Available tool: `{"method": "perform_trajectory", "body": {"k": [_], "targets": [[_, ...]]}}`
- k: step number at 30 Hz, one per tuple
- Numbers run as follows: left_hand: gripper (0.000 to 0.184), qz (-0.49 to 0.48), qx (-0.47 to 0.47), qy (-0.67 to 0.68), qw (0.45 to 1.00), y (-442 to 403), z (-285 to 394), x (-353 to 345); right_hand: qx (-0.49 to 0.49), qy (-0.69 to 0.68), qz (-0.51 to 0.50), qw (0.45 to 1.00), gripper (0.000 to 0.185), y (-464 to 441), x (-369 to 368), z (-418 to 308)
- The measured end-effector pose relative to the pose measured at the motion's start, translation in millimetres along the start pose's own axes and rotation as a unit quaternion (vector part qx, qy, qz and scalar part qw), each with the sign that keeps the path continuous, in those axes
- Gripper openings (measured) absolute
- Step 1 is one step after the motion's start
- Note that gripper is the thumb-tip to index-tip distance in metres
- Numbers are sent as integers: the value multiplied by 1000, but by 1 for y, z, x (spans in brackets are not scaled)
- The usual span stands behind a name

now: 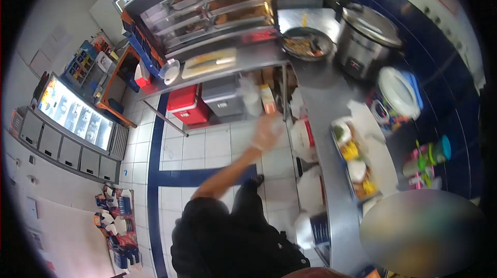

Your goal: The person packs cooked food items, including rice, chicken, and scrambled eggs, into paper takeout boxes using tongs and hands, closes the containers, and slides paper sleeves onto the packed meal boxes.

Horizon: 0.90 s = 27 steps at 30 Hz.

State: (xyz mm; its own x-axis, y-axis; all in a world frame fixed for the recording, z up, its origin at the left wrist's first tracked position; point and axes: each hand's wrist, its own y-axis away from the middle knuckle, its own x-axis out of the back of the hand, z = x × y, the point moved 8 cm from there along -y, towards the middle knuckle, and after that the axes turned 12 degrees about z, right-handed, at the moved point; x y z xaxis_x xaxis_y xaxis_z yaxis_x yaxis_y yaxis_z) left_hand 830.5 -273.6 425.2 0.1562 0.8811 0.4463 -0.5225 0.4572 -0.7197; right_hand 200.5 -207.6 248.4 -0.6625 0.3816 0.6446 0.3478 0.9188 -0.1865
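My left hand point(267, 132), in what looks like a clear glove, reaches forward over the tiled floor between the prep table and the right-hand counter. Its fingers are smeared by motion, so I cannot make out whether it holds anything. Beyond it, a whitish plastic bag point(250, 97) hangs at the table's edge, and a small white and orange box point(267, 99) is near the fingers. My right hand is not in view; only a bit of skin shows at the bottom edge.
The steel counter point(331, 172) on the right bears an open food box point(356, 168), a pan point(307, 43) and a large cooker point(368, 40). A heated display point(207, 11) stands behind the prep table point(238, 68). Below are red point(188, 104) and grey point(221, 96) coolers.
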Motion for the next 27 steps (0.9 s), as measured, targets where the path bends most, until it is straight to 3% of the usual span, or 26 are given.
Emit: {"method": "perform_trajectory", "body": {"k": [1,3,4,6,7,8,10,13,16,18,20,22,23,24,25,26,27], "targets": [[47,-21,78,-143,986,-69,-60,31,-2,-4,-20,1000,45,3,-39,-27],[36,142,197,-159,957,-185,-189,99,-13,-6,-54,998,44,11,-107,-76],[38,197,193,-105,955,-242,-265,122,-23,-2,-71,997,44,16,-137,-99],[37,261,247,-92,929,-338,-305,190,-39,9,-104,994,44,23,-179,-140],[36,351,218,-44,910,-377,-338,212,-48,12,-117,992,43,26,-197,-159],[35,349,278,-66,893,-418,-372,235,-55,15,-131,990,43,28,-214,-177],[36,430,252,66,864,-492,-444,264,-64,19,-151,986,43,34,-240,-205],[39,456,203,128,857,-580,-465,311,-76,36,-172,982,42,40,-262,-230],[43,468,216,200,834,-624,-390,331,-104,56,-180,977,42,48,-273,-241],[45,329,250,23,910,-673,-403,322,-122,72,-185,972,42,51,-273,-238],[44,234,83,-131,960,-668,-392,266,-145,86,-188,968,42,62,-261,-227],[40,172,-81,-221,956,-632,-357,186,-166,92,-189,963,42,77,-240,-207],[42,64,74,-97,990,-569,-363,129,-185,89,-183,961,43,90,-225,-191],[38,2,50,-21,999,-489,-346,69,-212,86,-173,958,43,115,-204,-173],[33,25,-114,58,991,-389,-332,7,-240,80,-165,953,43,140,-187,-167],[32,-212,-112,-38,970,-274,-337,-82,-260,72,-160,950,43,163,-176,-157],[26,-339,45,127,931,-179,-291,-105,-277,62,-157,946,43,183,-170,-162]]}}
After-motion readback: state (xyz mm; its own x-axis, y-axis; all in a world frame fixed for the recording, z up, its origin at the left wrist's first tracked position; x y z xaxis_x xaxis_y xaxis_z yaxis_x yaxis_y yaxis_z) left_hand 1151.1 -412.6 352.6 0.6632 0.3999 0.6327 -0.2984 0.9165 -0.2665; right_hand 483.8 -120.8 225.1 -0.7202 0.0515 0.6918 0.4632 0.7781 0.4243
